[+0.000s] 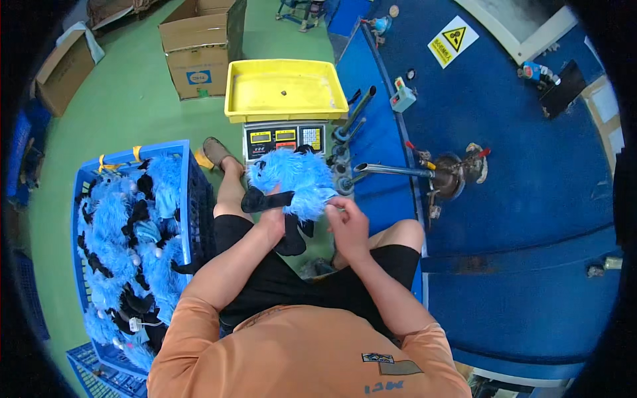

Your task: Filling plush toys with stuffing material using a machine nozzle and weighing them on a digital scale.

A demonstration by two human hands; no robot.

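A plush toy [295,179] with shaggy bright blue fur and black limbs is held up between my hands, over my lap and just in front of the scale. My left hand [271,222] is closed around its underside from the left, with a black limb lying across the fingers. At the toy's right edge, the thumb and fingers of my right hand [348,225] pinch its fur or cloth; the exact spot is partly hidden by the fingers.
To my left stands a blue plastic crate [186,199] heaped with similar plush toys [109,219]. Ahead, a shallow yellow tray [285,114] rests on a digital scale [255,147]. A blue machine [504,179] with a protruding metal tube [391,170] fills the right. Cardboard boxes [192,66] stand behind.
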